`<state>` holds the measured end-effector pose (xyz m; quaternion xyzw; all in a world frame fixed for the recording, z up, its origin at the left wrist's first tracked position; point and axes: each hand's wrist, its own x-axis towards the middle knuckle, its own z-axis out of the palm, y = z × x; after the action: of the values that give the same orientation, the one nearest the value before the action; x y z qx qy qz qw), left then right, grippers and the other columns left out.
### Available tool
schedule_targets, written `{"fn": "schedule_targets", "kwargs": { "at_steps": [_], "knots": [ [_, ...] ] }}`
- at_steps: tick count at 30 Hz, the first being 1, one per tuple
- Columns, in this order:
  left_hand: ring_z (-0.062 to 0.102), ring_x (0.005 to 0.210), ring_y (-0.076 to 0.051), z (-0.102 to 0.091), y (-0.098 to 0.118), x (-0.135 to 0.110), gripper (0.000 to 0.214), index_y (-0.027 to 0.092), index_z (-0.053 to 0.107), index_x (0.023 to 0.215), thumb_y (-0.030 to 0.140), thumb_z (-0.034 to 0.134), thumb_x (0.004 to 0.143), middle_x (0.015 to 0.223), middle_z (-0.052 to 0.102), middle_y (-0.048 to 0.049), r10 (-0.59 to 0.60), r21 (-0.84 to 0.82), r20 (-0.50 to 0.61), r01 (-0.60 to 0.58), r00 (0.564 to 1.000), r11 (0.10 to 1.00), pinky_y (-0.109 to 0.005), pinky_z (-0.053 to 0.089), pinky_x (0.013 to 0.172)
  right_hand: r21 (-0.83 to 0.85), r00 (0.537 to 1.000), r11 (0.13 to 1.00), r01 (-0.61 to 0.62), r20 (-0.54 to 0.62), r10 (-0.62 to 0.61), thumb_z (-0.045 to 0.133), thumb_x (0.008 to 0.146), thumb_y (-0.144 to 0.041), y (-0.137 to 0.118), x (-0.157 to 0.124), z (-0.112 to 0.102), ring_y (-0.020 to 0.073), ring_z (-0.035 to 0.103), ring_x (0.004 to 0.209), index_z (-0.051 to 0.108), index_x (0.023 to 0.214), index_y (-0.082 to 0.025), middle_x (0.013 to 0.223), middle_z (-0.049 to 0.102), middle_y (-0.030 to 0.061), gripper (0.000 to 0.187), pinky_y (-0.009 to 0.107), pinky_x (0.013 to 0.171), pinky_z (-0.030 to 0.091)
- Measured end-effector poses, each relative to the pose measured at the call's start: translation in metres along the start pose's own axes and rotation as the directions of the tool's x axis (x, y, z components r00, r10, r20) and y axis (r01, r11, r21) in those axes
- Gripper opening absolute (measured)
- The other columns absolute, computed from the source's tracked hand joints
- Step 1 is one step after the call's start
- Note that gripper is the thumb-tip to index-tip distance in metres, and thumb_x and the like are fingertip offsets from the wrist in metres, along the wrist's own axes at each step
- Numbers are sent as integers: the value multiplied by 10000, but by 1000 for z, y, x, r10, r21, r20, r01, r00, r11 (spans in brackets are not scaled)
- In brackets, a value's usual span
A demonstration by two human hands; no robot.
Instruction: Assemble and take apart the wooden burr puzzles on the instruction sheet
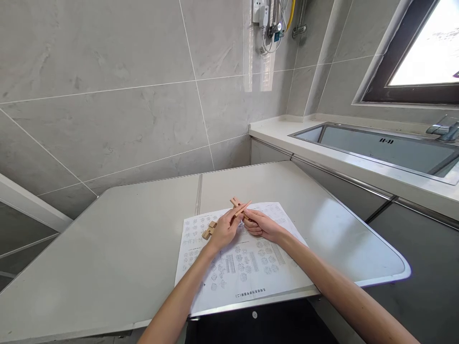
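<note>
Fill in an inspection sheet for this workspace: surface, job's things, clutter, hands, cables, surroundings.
Surface: grey table with a seam down its middle.
Job's things: crossed wooden pieces held over a printed sheet of diagrams; a loose wooden piece lies on the sheet.
Clutter: nothing seen.
Hands: left hand pinches the crossed pieces; right hand touches them, grip unclear.
Cables: cords and hoses hang high on the wall.
Surroundings: tiled wall, steel sink, window.
</note>
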<state>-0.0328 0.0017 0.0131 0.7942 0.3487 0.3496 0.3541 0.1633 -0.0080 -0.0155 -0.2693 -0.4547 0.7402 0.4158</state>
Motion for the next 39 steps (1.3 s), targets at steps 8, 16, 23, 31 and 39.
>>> {"fn": "schedule_targets", "kwargs": {
  "at_steps": [8,16,23,31,39],
  "knots": [
    [674,1106,-243,3,-2,-5,425,352,624,1501,481,473,1125,1289,692,-81,6,75,-109,2,994,997,-399,545,987,16,1000,1000,22,11,-22,699,999,-604,-3,0,3,62,229,510,558,894,-206,699,421,-77,436,216,473,196],
    [665,920,-204,4,-2,-7,457,275,512,1543,477,408,1146,1158,702,-79,43,84,-232,-25,972,996,-345,534,851,17,996,996,93,2,-93,709,999,-583,-7,-1,2,63,276,543,523,842,-202,771,463,-53,453,219,495,231],
    [694,1016,-225,3,2,-7,378,252,654,1369,476,474,1123,1212,731,-83,76,100,-212,-56,974,993,-365,550,915,-4,994,994,106,7,-106,706,997,-590,-6,-1,2,69,286,533,573,913,-210,763,499,-50,411,226,491,250],
    [695,1027,-250,2,4,-7,388,278,674,1381,495,505,1107,1197,726,-85,60,113,-182,-40,982,993,-392,560,893,-36,996,995,89,9,-89,696,999,-606,-5,-2,3,66,302,525,649,958,-193,792,573,-22,418,237,476,258],
    [575,724,-160,4,2,-8,407,270,503,1460,479,474,1112,1002,663,-36,-9,-54,-227,-3,974,999,-317,496,716,6,992,993,120,-50,-120,735,960,-627,-8,0,2,85,288,541,642,980,-204,778,565,-30,434,248,489,266]
  ]
}}
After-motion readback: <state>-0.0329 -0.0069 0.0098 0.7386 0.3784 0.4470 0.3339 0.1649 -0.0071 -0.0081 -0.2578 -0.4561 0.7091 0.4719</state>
